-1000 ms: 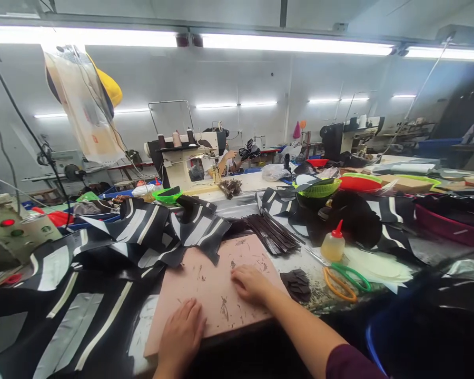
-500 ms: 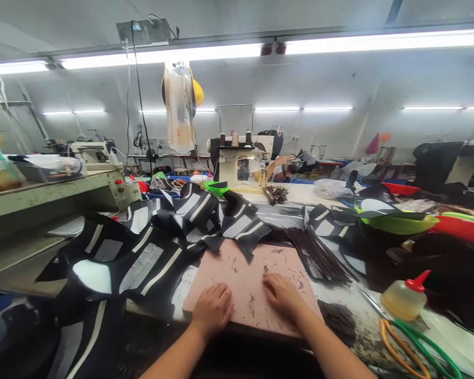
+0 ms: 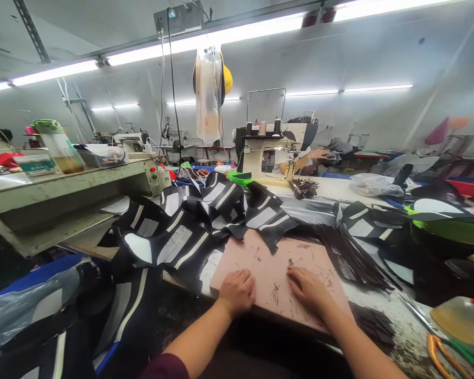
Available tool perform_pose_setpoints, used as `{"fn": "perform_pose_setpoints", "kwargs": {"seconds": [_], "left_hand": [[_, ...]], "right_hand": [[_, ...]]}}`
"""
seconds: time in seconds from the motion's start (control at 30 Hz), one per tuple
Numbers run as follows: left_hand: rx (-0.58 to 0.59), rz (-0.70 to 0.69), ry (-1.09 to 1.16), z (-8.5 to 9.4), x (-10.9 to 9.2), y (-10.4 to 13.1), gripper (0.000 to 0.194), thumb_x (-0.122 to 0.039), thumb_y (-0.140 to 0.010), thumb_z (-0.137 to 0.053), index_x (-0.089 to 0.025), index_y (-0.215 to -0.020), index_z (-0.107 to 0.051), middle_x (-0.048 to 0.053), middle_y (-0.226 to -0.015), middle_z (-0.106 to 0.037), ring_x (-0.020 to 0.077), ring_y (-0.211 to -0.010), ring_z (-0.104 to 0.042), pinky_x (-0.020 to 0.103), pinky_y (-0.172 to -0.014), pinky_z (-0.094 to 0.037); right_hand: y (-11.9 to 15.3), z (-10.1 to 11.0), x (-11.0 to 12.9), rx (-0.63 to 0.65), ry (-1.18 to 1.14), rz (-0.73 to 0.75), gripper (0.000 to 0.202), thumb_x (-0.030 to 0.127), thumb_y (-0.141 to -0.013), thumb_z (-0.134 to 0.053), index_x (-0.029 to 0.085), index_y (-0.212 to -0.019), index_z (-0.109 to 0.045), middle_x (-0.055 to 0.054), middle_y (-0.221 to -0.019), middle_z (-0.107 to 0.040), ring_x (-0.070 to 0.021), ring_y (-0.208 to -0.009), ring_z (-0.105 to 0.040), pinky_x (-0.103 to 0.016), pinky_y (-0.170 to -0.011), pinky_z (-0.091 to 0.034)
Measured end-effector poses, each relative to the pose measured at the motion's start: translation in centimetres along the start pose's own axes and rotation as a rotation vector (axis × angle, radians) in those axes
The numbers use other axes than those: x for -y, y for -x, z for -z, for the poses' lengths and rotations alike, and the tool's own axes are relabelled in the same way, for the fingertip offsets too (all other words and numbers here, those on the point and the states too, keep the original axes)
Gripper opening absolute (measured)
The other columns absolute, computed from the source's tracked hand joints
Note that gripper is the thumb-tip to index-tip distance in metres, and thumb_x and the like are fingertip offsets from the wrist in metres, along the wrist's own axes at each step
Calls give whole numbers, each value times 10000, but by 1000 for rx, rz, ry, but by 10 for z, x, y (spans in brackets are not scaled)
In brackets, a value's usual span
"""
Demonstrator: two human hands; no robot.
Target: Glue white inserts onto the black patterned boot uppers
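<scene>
A pink board [image 3: 266, 266], scuffed with dark marks, lies in front of me at the table's edge. My left hand [image 3: 237, 290] rests on its near left part, fingers loosely bent and holding nothing. On the board's right half lies my right hand [image 3: 310, 287], fingers a little curled, with no object visible in it. The tip of a black cut piece with grey and white strips [image 3: 269, 218] overlaps the board's far edge. Right of the board is a bundle of dark thin strips [image 3: 357, 258], and a stack of small dark pieces [image 3: 375, 326] sits by its near right corner.
More black pieces [image 3: 185, 245] are heaped at left. Orange-and-green-handled scissors [image 3: 438, 347] and a red-capped glue bottle [image 3: 458, 318] lie at right. A sewing machine [image 3: 268, 152] stands beyond, with another person's arm [image 3: 310, 158] behind it. A side bench [image 3: 75, 181] is at left.
My view has turned left and tilted, so the scene sits further right in the picture. Both hands stay in nearly the same places on the board.
</scene>
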State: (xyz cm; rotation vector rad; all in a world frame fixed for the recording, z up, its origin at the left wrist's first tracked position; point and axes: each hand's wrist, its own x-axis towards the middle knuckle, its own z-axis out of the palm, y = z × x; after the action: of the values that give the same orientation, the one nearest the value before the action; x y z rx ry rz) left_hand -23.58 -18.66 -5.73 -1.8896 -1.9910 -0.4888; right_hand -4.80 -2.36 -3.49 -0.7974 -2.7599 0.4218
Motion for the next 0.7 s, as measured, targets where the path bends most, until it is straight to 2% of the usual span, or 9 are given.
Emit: {"fn": "perform_pose_setpoints", "kwargs": {"seconds": [0.13, 0.3, 0.57, 0.7], "left_hand": [[-5, -4, -11, 1, -2, 1, 234, -241, -721, -517, -189, -939, -585, 77, -1062, -628, 235, -974, -569, 369, -781, -468], [14, -7, -39, 3, -6, 6, 226, -285, -707, -553, -179, -905, -577, 62, -1034, -634, 221, -947, -574, 349, -750, -473], [31, -2, -95, 1, -13, 12, 202, -349, -706, -544, -178, -811, -563, 32, -916, -644, 174, -837, -593, 291, -639, -461], [6, -23, -104, -2, -15, 15, 190, -331, -714, -518, -175, -814, -558, 36, -891, -647, 169, -819, -602, 279, -619, -447]], "right_hand": [[1, -2, 0, 3, 19, 18, 398, 251, -800, -338, 118, -1052, -615, -130, -1201, -580, -234, -1135, -517, -393, -1006, -372], [3, -10, -7, -59, 24, 76, 436, 309, -777, -317, 123, -988, -651, -146, -1120, -626, -252, -1063, -575, -408, -959, -431], [-1, -44, -50, -184, -27, 200, 390, 441, -752, -400, 211, -896, -679, -106, -1024, -676, -287, -950, -635, -456, -861, -515], [-1, -46, -57, -152, -24, 224, 374, 457, -728, -427, 226, -870, -686, -99, -986, -687, -292, -897, -652, -456, -811, -542]]}}
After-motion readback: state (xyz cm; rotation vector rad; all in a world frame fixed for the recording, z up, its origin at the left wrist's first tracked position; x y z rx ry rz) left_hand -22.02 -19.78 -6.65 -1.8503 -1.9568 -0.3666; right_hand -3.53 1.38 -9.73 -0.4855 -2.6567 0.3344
